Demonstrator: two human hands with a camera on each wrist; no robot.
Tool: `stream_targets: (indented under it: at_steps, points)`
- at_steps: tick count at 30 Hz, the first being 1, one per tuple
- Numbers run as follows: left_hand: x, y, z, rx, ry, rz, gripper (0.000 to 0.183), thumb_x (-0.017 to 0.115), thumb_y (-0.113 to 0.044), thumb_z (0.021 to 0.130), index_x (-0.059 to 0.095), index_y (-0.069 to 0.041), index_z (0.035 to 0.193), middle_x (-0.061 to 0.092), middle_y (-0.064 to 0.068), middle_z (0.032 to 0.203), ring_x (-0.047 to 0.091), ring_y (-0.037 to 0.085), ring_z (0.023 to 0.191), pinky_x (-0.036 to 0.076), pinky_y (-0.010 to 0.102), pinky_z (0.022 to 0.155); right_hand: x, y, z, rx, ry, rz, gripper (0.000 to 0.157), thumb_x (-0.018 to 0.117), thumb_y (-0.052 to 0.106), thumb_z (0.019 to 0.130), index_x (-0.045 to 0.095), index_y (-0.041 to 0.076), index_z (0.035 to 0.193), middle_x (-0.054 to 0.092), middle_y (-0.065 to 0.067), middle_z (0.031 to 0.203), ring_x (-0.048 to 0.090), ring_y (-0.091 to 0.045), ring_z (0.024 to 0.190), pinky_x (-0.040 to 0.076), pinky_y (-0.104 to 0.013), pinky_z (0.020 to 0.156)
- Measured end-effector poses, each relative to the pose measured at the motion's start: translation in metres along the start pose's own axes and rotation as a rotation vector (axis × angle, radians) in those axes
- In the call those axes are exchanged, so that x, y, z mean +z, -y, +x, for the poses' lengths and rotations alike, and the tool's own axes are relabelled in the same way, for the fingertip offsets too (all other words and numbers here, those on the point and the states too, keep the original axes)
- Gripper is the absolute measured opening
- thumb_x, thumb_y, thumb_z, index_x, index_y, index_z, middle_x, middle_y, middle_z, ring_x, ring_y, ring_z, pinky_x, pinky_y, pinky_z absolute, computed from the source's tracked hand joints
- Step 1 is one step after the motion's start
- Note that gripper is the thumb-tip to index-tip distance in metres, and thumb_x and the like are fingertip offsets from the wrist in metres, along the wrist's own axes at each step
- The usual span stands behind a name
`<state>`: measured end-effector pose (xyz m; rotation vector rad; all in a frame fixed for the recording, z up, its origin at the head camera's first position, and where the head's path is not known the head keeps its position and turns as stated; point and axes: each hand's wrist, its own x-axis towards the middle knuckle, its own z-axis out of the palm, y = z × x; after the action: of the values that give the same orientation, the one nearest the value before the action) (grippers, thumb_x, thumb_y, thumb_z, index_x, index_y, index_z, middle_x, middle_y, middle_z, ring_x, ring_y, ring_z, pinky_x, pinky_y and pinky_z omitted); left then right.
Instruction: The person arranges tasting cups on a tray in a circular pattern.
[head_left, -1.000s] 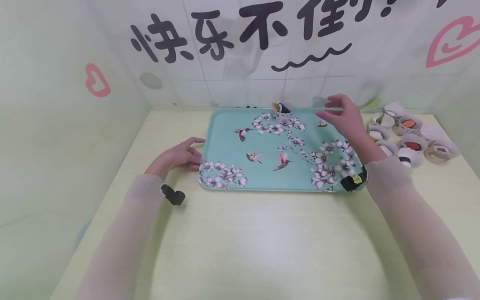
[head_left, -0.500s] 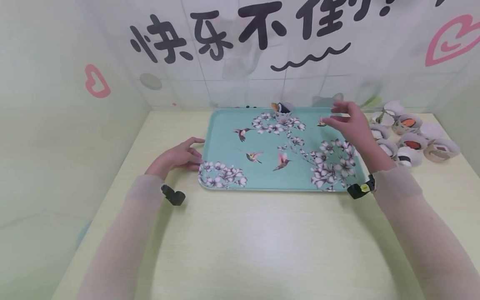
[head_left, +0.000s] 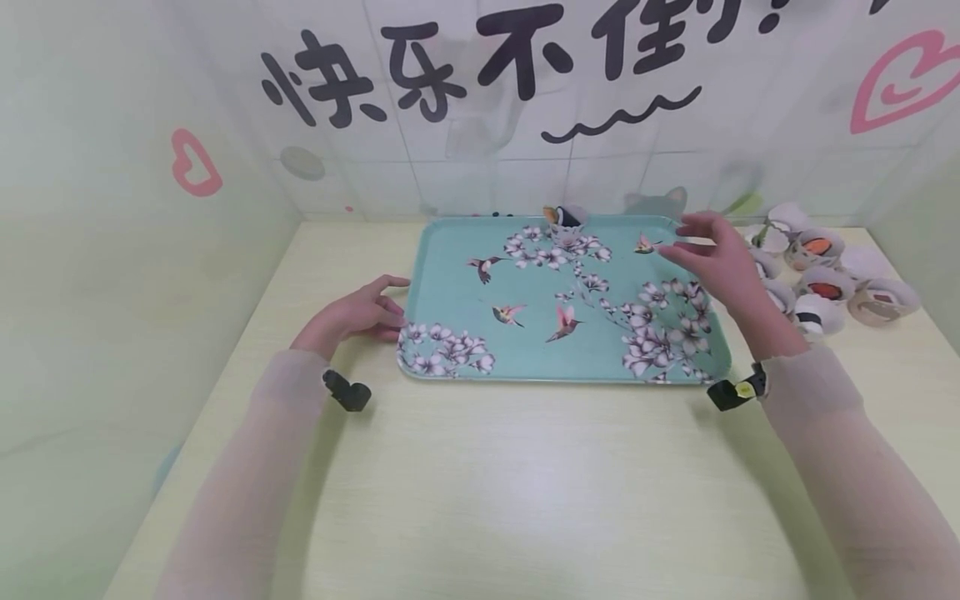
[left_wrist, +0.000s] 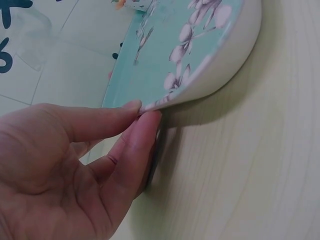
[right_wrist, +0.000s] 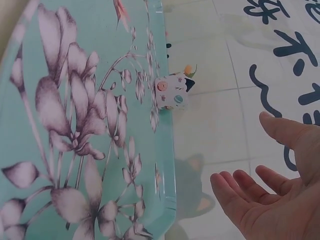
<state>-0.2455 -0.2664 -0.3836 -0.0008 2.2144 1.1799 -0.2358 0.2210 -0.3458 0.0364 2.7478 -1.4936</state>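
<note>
A turquoise tray (head_left: 450, 292) printed with blossoms and birds lies on the table against the back wall. My left hand (head_left: 352, 312) is at its left side; in the left wrist view, thumb and forefinger pinch the tray's rim (left_wrist: 192, 95). Over the tray's far right corner is my right hand (head_left: 716, 258), fingers apart and holding nothing, palm visible in the right wrist view. One small paper cup (right_wrist: 171, 91) with food-printed sides stands at the tray's back edge; a sushi piece (head_left: 567, 217) shows at its top in the head view.
Right of the tray stand several small cups (head_left: 883, 302) with sushi-like pieces, close to my right forearm. A white tiled wall (head_left: 517, 179) with dark lettering rises directly behind the tray. Pale wooden table surface (head_left: 525, 483) extends in front.
My right hand has moved right and slightly nearer, away from the cup and toward the tray's right edge. The left hand, tray and cup have stayed put.
</note>
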Motion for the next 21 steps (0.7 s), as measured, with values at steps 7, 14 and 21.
stream_targets:
  at_steps: [7, 14, 21]
  points:
    - [0.002, -0.001, 0.001, -0.014, -0.006, 0.000, 0.077, 0.058, -0.001, 0.097, 0.015, -0.016, 0.160, 0.050, 0.018, 0.121, 0.062, 0.008, 0.081, 0.058, 0.018, 0.076, -0.007, -0.011, -0.004, 0.006, -0.006, 0.002, 0.076, 0.063, 0.046, 0.095, 0.031, 0.011, 0.154, 0.042, -0.017, 0.149, 0.048, -0.035, 0.136, 0.045, -0.051, 0.113]
    - [0.002, -0.001, 0.002, -0.014, -0.009, 0.000, 0.078, 0.057, 0.000, 0.097, 0.015, -0.016, 0.160, 0.050, 0.018, 0.122, 0.062, 0.008, 0.082, 0.059, 0.019, 0.078, -0.018, -0.020, -0.011, 0.005, -0.022, -0.025, 0.076, 0.063, 0.046, 0.095, 0.031, 0.008, 0.153, 0.043, -0.016, 0.148, 0.054, -0.016, 0.123, 0.050, -0.022, 0.104]
    - [0.001, -0.001, 0.001, -0.016, -0.007, 0.005, 0.078, 0.057, -0.001, 0.097, 0.014, -0.016, 0.160, 0.049, 0.020, 0.125, 0.062, 0.008, 0.083, 0.058, 0.019, 0.077, -0.030, -0.027, -0.015, 0.011, -0.033, -0.023, 0.077, 0.064, 0.045, 0.094, 0.031, 0.008, 0.153, 0.049, 0.005, 0.133, 0.049, 0.010, 0.102, 0.045, 0.002, 0.079]
